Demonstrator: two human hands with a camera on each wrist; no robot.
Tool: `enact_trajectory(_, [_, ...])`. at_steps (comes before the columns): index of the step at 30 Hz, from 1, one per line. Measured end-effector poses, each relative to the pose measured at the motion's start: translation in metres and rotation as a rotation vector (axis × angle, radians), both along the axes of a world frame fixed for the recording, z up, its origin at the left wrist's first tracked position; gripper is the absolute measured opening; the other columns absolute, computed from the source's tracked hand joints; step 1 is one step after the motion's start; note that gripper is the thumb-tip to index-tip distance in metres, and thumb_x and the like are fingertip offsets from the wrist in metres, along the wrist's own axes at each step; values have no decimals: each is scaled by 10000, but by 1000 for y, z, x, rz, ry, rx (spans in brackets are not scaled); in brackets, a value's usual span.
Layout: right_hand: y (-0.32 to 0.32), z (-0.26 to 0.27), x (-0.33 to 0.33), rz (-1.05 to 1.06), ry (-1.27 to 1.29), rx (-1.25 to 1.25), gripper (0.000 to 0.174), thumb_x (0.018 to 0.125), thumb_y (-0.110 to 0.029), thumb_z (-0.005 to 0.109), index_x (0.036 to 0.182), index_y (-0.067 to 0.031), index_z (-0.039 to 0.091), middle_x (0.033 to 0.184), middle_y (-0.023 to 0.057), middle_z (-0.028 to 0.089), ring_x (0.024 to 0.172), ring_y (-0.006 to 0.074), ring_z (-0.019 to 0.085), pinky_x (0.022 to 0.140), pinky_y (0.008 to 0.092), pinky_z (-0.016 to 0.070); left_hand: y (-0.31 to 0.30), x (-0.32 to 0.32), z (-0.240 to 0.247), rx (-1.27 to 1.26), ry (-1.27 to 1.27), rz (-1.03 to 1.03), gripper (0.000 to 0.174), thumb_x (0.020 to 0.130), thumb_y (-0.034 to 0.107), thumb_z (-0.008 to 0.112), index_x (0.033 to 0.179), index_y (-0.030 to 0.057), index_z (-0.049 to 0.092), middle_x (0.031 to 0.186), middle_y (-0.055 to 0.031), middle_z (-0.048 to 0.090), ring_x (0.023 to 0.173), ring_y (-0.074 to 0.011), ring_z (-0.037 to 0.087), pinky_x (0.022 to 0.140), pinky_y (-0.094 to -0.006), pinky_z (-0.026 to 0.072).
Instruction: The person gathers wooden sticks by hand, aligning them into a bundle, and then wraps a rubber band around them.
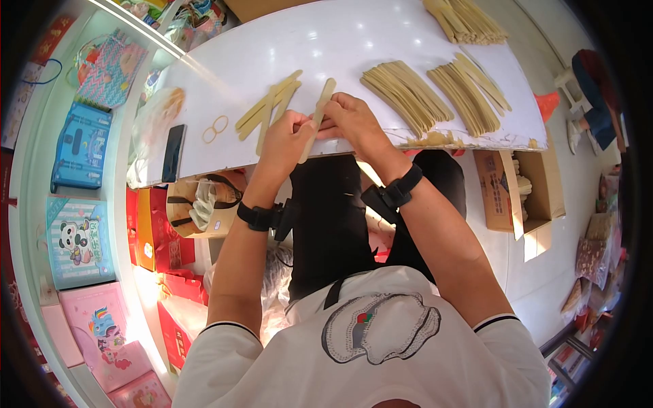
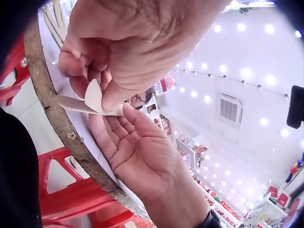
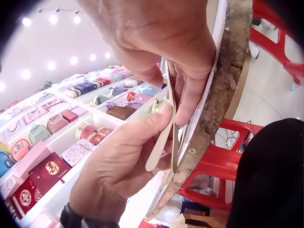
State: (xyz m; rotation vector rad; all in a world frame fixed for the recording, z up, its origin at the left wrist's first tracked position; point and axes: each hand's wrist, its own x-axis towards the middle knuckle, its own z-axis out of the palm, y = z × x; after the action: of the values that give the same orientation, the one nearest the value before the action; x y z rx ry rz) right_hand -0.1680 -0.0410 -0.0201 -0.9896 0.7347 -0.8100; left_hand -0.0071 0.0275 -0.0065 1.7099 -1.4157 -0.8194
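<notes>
Flat wooden sticks (image 1: pixel 325 98) (image 3: pixel 160 145) are held just above the table's front edge, between the two hands. In the head view they overlap and look like one; the right wrist view shows two, their lower ends spread apart. The left hand (image 1: pixel 287 144) (image 2: pixel 142 42) (image 3: pixel 118 156) pinches them between thumb and fingers. From the other side, the right hand (image 1: pixel 357 126) (image 2: pixel 149 159) (image 3: pixel 159 35) grips them higher up, its fingers bent around them. Loose sticks (image 1: pixel 252 117) lie crossed on the table, left of the hands.
Rows of sticks (image 1: pixel 407 98) (image 1: pixel 464 98) lie on the white table (image 1: pixel 320 41) at the right, with another pile (image 1: pixel 466 20) at the back. Rubber bands (image 1: pixel 216 129) and a phone (image 1: pixel 173 153) are at the left. Below the right end stands a cardboard box (image 1: pixel 500 190).
</notes>
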Motion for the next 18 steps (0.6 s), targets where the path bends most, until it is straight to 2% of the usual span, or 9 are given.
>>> enact_trajectory(3, [0, -4, 3, -12, -15, -46, 260, 1003, -152, 557, 1089, 91, 592, 1002, 204, 698, 875, 231, 727, 755, 303, 627, 1, 2, 6, 12, -84, -20, 307, 958, 282, 681, 1041, -12, 656, 859, -66, 657, 772, -132, 590, 723, -285, 489])
enact_trajectory(6, [1, -1, 0, -1, -2, -25, 245, 1020, -187, 592, 1093, 46, 607, 1002, 168, 703, 900, 236, 723, 818, 330, 617, -4, 22, 14, -121, -381, 131, 310, 952, 295, 668, 1041, -2, 662, 883, -121, 684, 784, -228, 647, 750, -348, 512])
enact_trajectory(9, [0, -1, 1, -6, 35, -31, 255, 1023, -189, 583, 1105, 52, 598, 1010, 181, 703, 916, 247, 726, 821, 339, 619, -11, 55, 3, -199, -753, 249, 310, 938, 306, 658, 1010, 5, 672, 919, -167, 704, 841, -335, 678, 789, -415, 526])
enact_trajectory(10, [-1, 0, 1, -3, 37, -27, 261, 1024, -190, 581, 1110, 56, 594, 1014, 184, 702, 918, 249, 726, 822, 340, 619, -8, 60, 5, -69, -775, 247, 262, 917, 288, 656, 952, 29, 662, 988, -177, 696, 935, -382, 680, 793, -469, 540])
enact_trajectory(13, [0, 0, 0, 6, 39, -21, 275, 1027, -192, 574, 1124, 65, 583, 1024, 192, 699, 924, 256, 726, 826, 343, 618, -9, 68, -1, 87, -760, 200, 280, 909, 309, 664, 958, 34, 665, 986, -174, 701, 931, -373, 682, 807, -473, 535])
enact_trajectory(18, [-1, -1, -1, 17, 29, -39, 287, 1031, -197, 565, 1131, 72, 574, 1035, 202, 695, 929, 261, 725, 828, 343, 618, -12, 79, -11, 66, -674, 183, 315, 911, 314, 661, 1008, 16, 691, 952, -186, 729, 899, -355, 704, 799, -421, 544])
